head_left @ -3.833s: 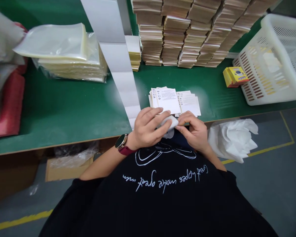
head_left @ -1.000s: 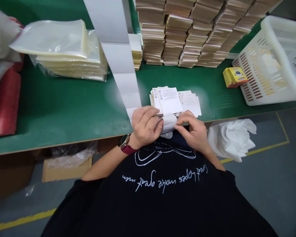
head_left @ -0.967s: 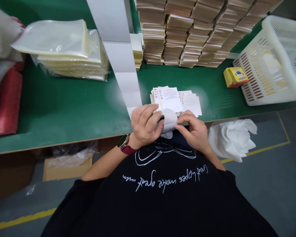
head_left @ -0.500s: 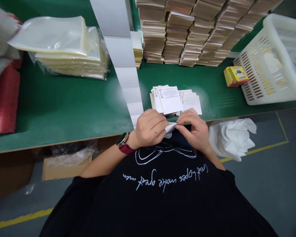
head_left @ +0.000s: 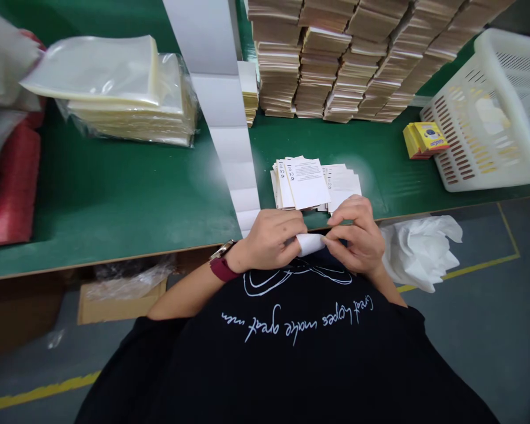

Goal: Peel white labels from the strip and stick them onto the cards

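Note:
A curled piece of white paper (head_left: pixel 311 244) stretches between my hands, just in front of my shirt and below the table's edge. My left hand (head_left: pixel 274 235) is closed around its left end, with a watch on that wrist. At the other end, the thumb and forefinger of my right hand (head_left: pixel 357 235) pinch the paper's edge. My fingers hide part of it, so I cannot tell whether it is a label or a strip. Right beyond my hands lies a loose pile of white printed cards (head_left: pixel 308 181), overlapping a second, lower pile (head_left: pixel 343 187).
Tall stacks of cards (head_left: pixel 320 76) stand at the back of the green table (head_left: pixel 159 194). Clear plastic bags (head_left: pixel 110 70) lie at left near a red block (head_left: pixel 15 182). Small yellow boxes (head_left: pixel 426 140) touch a white basket (head_left: pixel 477 129). A white bag (head_left: pixel 424 250) hangs below the edge.
The white paper between my hands has turned and shows more of its surface. My right hand has shifted slightly right, and my left hand a little down. The view has tilted slightly.

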Action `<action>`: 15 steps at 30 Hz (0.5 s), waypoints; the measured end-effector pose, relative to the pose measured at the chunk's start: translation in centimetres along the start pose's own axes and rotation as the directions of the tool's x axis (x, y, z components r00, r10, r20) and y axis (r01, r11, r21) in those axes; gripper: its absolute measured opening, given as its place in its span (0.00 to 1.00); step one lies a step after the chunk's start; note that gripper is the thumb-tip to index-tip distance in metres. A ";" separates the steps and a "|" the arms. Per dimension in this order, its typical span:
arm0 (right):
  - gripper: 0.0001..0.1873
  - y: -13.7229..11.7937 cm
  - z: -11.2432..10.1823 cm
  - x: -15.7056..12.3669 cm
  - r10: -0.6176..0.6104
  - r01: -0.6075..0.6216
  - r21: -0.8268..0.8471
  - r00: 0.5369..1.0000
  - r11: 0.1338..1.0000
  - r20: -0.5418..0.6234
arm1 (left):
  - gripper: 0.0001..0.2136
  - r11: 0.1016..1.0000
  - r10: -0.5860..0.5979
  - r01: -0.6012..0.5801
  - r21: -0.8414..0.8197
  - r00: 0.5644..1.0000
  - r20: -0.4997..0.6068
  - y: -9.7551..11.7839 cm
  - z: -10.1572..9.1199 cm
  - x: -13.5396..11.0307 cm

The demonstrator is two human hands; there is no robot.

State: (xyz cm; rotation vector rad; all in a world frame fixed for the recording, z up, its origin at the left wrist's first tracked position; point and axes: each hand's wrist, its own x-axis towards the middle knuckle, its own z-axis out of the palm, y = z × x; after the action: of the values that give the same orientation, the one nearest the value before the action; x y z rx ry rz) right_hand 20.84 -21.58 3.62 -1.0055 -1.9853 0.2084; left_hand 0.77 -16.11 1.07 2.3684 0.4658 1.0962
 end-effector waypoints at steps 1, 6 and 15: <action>0.06 0.1 -0.1 0.1 0.028 -0.028 0.016 1.000 0.999 -0.013 | 0.06 1.000 -0.001 0.001 0.004 1.000 -0.007 -0.1 -0.1 0.0; 0.08 0.3 0.0 0.7 0.192 -0.193 0.100 0.981 0.976 0.019 | 0.07 0.995 0.014 -0.015 0.094 1.000 0.014 -0.4 -0.4 0.2; 0.07 -0.1 -0.1 0.8 0.133 -0.136 0.014 0.983 0.991 0.124 | 0.07 0.989 0.012 -0.017 0.150 0.999 0.036 -0.6 -0.2 0.4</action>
State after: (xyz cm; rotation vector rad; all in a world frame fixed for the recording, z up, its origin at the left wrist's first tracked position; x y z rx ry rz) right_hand 20.61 -21.11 4.24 -1.1373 -2.0214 0.3740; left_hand 0.79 -15.37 1.09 2.5208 0.5364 1.0572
